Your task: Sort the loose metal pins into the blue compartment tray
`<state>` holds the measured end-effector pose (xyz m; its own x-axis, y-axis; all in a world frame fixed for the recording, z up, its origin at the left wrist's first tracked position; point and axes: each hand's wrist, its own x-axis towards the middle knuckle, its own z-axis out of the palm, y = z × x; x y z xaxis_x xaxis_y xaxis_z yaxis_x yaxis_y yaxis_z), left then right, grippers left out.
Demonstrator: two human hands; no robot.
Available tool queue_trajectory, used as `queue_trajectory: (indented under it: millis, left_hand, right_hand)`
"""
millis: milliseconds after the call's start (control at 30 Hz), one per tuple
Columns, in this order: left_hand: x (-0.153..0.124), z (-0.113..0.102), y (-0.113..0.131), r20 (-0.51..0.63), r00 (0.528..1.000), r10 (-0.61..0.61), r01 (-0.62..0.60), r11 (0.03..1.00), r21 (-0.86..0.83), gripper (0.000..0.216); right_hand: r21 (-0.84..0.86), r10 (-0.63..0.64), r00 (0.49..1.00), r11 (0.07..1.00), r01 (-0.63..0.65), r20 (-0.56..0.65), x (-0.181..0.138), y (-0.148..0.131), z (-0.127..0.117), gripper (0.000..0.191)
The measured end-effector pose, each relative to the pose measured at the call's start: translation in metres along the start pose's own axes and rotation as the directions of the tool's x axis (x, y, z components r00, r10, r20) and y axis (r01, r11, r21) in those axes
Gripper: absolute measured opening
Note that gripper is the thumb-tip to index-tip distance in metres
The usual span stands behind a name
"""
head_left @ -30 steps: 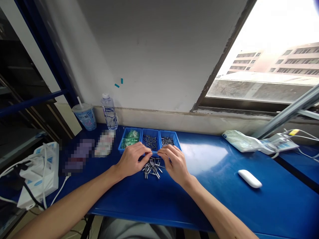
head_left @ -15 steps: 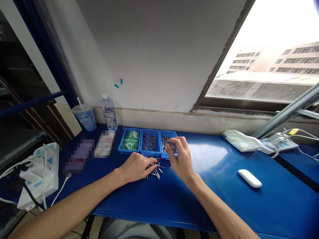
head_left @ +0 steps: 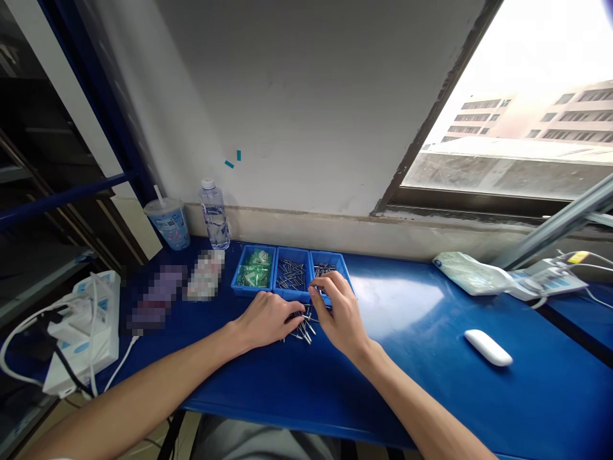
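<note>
In the head view, the right hand point(head_left: 341, 313) has drawn back from over the right bin point(head_left: 343, 263) toward the pile of metal pins point(head_left: 307, 332), and its thumb and forefinger, parted half a second ago, now nearly meet above the bin's front edge. Whether they pinch a pin cannot be told. The left hand point(head_left: 269, 319) rests palm down, its thumb and forefinger slightly apart at the pile; any grip there is hidden. The pile lies on the blue table point(head_left: 479, 409) between the hands, partly under the left one. Beyond the left hand stands the middle bin point(head_left: 290, 295). For the work, this seems to bring the right hand back within reach of the loose pins.
</note>
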<state>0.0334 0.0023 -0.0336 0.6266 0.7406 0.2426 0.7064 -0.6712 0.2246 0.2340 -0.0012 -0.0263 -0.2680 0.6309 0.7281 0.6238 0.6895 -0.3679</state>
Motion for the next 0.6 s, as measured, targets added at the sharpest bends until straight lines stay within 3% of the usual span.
queue_trajectory:
  millis: [167,400,600]
  left_hand:
    - [-0.001,0.005,-0.002,-0.021,1.0,0.024,-0.024,1.0,-0.016,0.02]
    - [-0.004,0.004,-0.008,-0.173,0.982,0.073,-0.091,0.991,-0.099,0.018]
    - [-0.006,-0.006,-0.009,-0.283,0.959,0.029,-0.103,0.963,-0.25,0.02]
  right_hand:
    - [-0.008,-0.025,0.999,1.0,0.025,0.025,-0.001,-0.001,0.003,0.011]
    - [0.005,-0.016,0.999,1.0,0.015,0.039,0.001,-0.002,-0.001,0.014]
    - [0.041,-0.055,0.976,0.998,0.047,0.209,-0.004,0.0,-0.001,0.02]
